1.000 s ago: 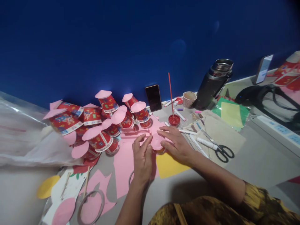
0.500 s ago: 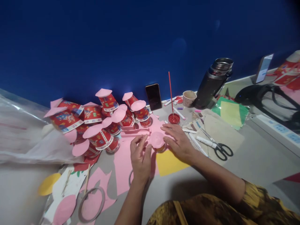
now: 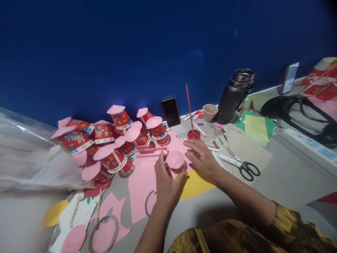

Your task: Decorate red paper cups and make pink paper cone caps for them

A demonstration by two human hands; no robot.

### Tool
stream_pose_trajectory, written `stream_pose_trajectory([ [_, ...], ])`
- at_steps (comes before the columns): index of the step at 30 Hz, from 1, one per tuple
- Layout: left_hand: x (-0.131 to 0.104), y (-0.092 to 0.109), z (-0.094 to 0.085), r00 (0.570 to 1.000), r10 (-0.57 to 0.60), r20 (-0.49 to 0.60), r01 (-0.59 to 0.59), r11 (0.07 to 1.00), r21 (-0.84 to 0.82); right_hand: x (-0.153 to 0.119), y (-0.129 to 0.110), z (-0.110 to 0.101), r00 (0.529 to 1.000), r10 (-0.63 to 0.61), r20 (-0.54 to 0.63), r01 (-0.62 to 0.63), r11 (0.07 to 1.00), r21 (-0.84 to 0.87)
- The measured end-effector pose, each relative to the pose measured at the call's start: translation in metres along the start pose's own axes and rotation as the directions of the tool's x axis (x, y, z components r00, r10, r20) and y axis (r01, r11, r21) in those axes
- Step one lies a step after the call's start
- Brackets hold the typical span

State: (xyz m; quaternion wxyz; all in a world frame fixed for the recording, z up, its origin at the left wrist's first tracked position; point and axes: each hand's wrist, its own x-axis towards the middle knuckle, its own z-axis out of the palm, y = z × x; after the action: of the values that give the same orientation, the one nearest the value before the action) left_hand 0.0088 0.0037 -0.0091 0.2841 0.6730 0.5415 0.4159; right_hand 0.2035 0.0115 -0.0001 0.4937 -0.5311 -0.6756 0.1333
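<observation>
In front of me is a small paper cup (image 3: 178,170) topped by a round pink paper disc (image 3: 176,160). My left hand (image 3: 168,181) curves around the cup's left and near sides, thumb at the front and fingers behind. To the right of the cup, my right hand (image 3: 202,161) is open, its fingers spread and pointing left, apart from the disc. Pink paper (image 3: 142,189) and a yellow sheet (image 3: 196,186) lie beneath and beside the cup.
Several red paper cups (image 3: 113,161) with pink discs crowd the left. Behind stand a phone (image 3: 171,111), a red paint pot (image 3: 194,134) with a stick, a beige cup (image 3: 210,112) and a black thermos (image 3: 234,96). Scissors (image 3: 247,168) and markers lie right; a tape roll (image 3: 116,230) lies front left.
My left hand has moved right and closed around the cup, its thumb now at the front. My right hand has drawn slightly away from the disc.
</observation>
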Motion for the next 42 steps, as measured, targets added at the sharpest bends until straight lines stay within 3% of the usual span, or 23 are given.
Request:
stream_pose_trajectory([
  [3, 0.004, 0.011, 0.006, 0.99, -0.142, -0.009, 0.141, 0.986, -0.086, 0.002, 0.002, -0.002, 0.999, -0.015, -0.034, 0.015, 1.0, 0.001],
  [5, 0.008, 0.015, 0.002, 0.976, -0.22, -0.004, 0.212, 0.945, -0.248, 0.003, 0.004, -0.002, 0.999, -0.018, -0.049, 0.019, 1.0, 0.008],
  [7, 0.011, 0.015, -0.01, 0.953, -0.293, 0.073, 0.293, 0.835, -0.465, 0.003, 0.006, -0.003, 0.997, -0.005, -0.076, 0.007, 1.0, 0.023],
  [9, 0.012, 0.01, -0.027, 0.907, -0.342, 0.246, 0.416, 0.638, -0.647, 0.003, 0.008, -0.004, 0.993, 0.032, -0.11, -0.027, 0.999, 0.046],
  [12, 0.011, 0.001, -0.052, 0.88, -0.256, 0.401, 0.473, 0.381, -0.795, 0.002, 0.012, -0.003, 0.987, 0.091, -0.134, -0.082, 0.994, 0.073],
  [14, 0.007, -0.003, -0.063, 0.877, -0.173, 0.449, 0.48, 0.279, -0.831, 0.001, 0.013, -0.002, 0.985, 0.111, -0.135, -0.101, 0.992, 0.081],
  [17, 0.002, -0.004, -0.069, 0.862, -0.123, 0.491, 0.506, 0.21, -0.837, 0.0, 0.007, -0.002, 0.986, 0.138, -0.099, -0.127, 0.986, 0.112],
  [21, -0.002, 0.002, -0.067, 0.854, -0.167, 0.493, 0.517, 0.171, -0.839, -0.004, -0.015, -0.009, 0.984, 0.117, 0.133, -0.149, 0.954, 0.261],
  [24, -0.005, 0.011, -0.062, 0.873, -0.283, 0.397, 0.463, 0.227, -0.857, -0.009, -0.03, -0.012, 0.967, 0.037, 0.251, -0.12, 0.939, 0.321],
  [27, -0.009, 0.023, -0.057, 0.9, -0.354, 0.255, 0.389, 0.385, -0.837, -0.013, -0.036, -0.01, 0.913, 0.128, 0.386, -0.284, 0.881, 0.38],
  [29, -0.01, 0.031, -0.054, 0.926, -0.333, 0.178, 0.332, 0.494, -0.804, -0.015, -0.036, -0.006, 0.831, 0.228, 0.507, -0.478, 0.758, 0.443],
  [31, -0.011, 0.036, -0.051, 0.95, -0.298, 0.095, 0.262, 0.591, -0.763, -0.017, -0.033, -0.001, 0.745, 0.291, 0.601, -0.636, 0.58, 0.508],
  [34, -0.014, 0.037, -0.048, 0.968, -0.251, -0.028, 0.168, 0.721, -0.672, -0.021, -0.029, 0.008, 0.669, 0.325, 0.668, -0.742, 0.331, 0.583],
  [38, -0.021, 0.03, -0.045, 0.98, -0.195, -0.036, 0.15, 0.848, -0.509, -0.029, -0.025, 0.019, 0.622, 0.318, 0.715, -0.778, 0.148, 0.611],
  [42, -0.025, 0.024, -0.053, 0.994, -0.107, 0.005, 0.103, 0.94, -0.325, -0.033, -0.022, 0.023, 0.616, 0.294, 0.731, -0.775, 0.062, 0.629],
])
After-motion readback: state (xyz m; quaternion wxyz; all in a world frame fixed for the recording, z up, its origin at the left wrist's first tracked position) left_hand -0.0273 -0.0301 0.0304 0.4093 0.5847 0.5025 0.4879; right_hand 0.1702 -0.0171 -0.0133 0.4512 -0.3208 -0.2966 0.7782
